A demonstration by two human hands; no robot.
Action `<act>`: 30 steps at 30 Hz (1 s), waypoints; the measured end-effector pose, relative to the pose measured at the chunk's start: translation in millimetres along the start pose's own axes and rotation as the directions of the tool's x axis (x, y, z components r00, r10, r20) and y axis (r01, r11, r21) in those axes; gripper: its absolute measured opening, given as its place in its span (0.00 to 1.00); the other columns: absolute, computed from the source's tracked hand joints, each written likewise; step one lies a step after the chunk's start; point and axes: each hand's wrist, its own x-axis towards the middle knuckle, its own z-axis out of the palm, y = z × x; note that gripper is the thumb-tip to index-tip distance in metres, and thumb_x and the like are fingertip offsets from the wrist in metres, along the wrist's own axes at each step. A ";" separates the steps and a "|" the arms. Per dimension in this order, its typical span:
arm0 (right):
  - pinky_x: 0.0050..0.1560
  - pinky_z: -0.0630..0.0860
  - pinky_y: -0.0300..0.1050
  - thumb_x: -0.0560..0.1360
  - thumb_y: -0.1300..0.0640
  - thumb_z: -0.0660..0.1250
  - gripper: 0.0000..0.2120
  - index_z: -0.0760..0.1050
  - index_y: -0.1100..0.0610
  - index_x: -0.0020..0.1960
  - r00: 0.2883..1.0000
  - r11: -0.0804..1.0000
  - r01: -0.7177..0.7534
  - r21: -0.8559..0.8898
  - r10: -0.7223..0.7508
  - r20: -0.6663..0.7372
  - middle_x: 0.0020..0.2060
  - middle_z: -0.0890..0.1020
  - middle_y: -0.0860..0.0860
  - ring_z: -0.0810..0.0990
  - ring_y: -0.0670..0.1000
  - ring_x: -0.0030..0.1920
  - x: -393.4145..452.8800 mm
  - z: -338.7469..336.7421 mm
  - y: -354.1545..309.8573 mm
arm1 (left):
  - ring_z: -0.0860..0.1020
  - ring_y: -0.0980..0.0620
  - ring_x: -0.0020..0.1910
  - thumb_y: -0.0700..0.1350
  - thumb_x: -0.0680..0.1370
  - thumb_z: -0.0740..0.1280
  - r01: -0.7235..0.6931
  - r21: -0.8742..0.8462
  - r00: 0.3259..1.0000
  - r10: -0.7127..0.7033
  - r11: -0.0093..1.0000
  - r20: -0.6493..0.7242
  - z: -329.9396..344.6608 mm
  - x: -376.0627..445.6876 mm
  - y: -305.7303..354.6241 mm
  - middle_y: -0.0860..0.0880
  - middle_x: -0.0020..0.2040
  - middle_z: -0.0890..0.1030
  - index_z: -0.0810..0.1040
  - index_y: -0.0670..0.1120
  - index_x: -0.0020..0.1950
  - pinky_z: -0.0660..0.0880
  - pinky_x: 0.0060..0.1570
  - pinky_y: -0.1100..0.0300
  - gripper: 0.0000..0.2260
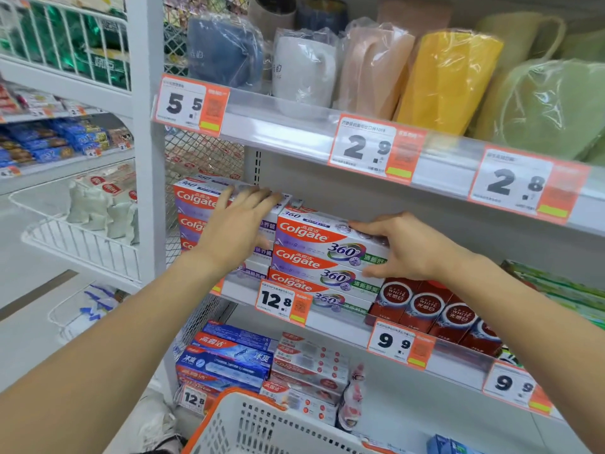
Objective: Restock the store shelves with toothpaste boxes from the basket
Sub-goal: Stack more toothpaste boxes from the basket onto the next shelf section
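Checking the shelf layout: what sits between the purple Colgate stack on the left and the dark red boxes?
In the head view, the green-label Colgate 360 stack, with the right hand gripping it.

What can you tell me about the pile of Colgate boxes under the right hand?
The Colgate 360 stack is four long cardboard boxes lying flat, one atop another, on the middle shelf. Each is white and purple with a red logo band and green characters. The right hand grips the top boxes' right end. Dark red boxes stand at its right; a 12.8 price tag covers the bottom box's front.
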 end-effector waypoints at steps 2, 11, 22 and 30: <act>0.53 0.77 0.45 0.68 0.44 0.78 0.42 0.65 0.49 0.77 1.000 1.000 -0.009 -0.019 0.010 0.008 0.55 0.82 0.48 0.79 0.50 0.49 0.8 0.1 -1.1 | 0.63 0.46 0.76 0.50 0.68 0.79 0.040 -0.015 0.999 -0.039 0.999 0.026 -0.2 1.9 1.7 0.45 0.74 0.71 0.62 0.46 0.78 0.54 0.74 0.43 0.42; 0.56 0.77 0.49 0.68 0.42 0.76 0.42 0.62 0.47 0.78 0.999 0.998 -0.030 -0.051 0.029 -0.019 0.55 0.80 0.49 0.79 0.52 0.51 -0.6 6.8 -0.7 | 0.65 0.47 0.75 0.54 0.69 0.77 -0.038 0.005 0.999 0.038 0.999 -0.008 7.7 0.6 -8.0 0.49 0.74 0.71 0.69 0.48 0.74 0.57 0.72 0.43 0.36; 0.66 0.66 0.50 0.72 0.42 0.70 0.38 0.59 0.45 0.79 0.992 0.982 -0.090 -0.167 0.074 -0.100 0.54 0.78 0.50 0.78 0.54 0.52 -9.2 14.6 -12.1 | 0.63 0.48 0.75 0.46 0.68 0.79 -0.072 -0.065 0.996 0.075 0.995 0.051 1.5 1.2 -22.3 0.50 0.75 0.69 0.66 0.51 0.77 0.56 0.73 0.46 0.40; 0.67 0.69 0.52 0.73 0.41 0.68 0.38 0.59 0.46 0.79 0.992 0.979 -0.081 -0.184 0.061 -0.111 0.57 0.80 0.51 0.78 0.56 0.53 -8.1 22.4 -8.6 | 0.54 0.46 0.79 0.54 0.69 0.78 -0.054 -0.010 0.992 0.055 0.998 0.113 -5.5 0.9 -14.4 0.50 0.79 0.61 0.60 0.51 0.79 0.47 0.76 0.43 0.43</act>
